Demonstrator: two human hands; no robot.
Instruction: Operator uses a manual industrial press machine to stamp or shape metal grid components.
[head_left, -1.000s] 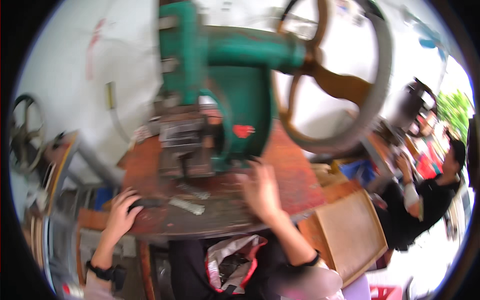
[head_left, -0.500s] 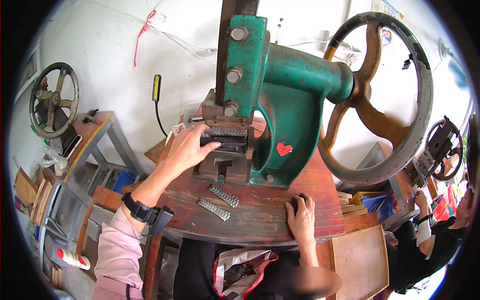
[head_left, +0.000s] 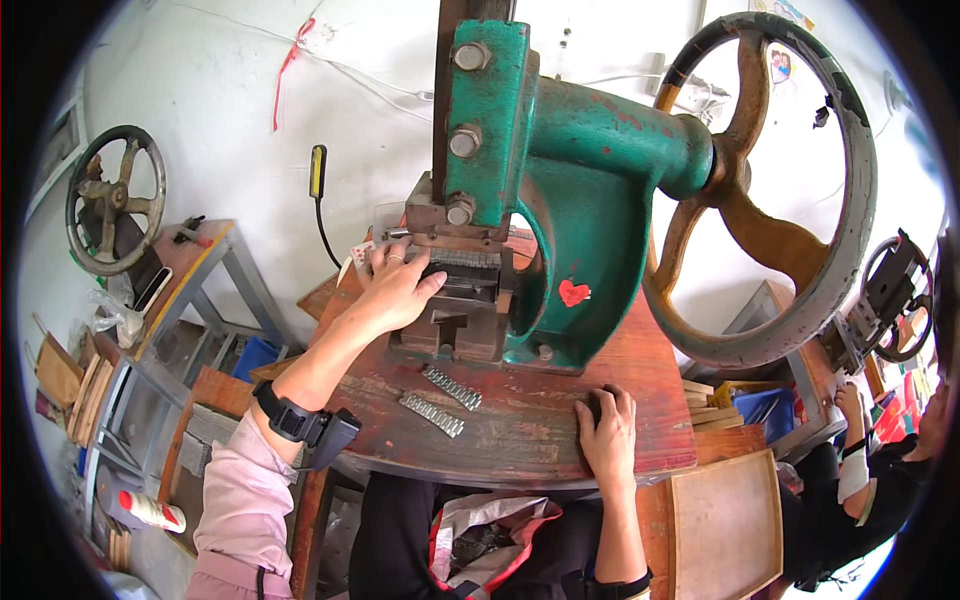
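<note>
So a second ago my left hand (head_left: pixel 393 295) was over at the left edge of the table (head_left: pixel 530 440) and my right hand (head_left: pixel 608 435) was near the foot of the green press (head_left: pixel 600 200). Now the left is up at the left end of the metal block (head_left: pixel 470 345), and compared with half a second back its fingers look more fanned out there, thumb toward the front. Can't tell if it's actually pinching anything. The right is well apart from it, resting on the wood with loosely bent fingers and nothing visible in it. To me that puts the work in hand at the block, left hand only. A ridged grey metal row (head_left: pixel 468 258) sits on top of it, just under the press head (head_left: pixel 462 225), so I'd call that the tight spot for my fingertips. The two metal strips, upper one (head_left: pixel 452 388) and lower one (head_left: pixel 432 414), haven't moved: side by side on the table, in front of the block. Room-wise, there's a decent stretch of wood between them and my right hand, but that hand is pretty near the table's front and right edges. The big wheel (head_left: pixel 862 190) hangs well above it, and a wooden tray (head_left: pixel 725 520) sits just past the right edge.
</note>
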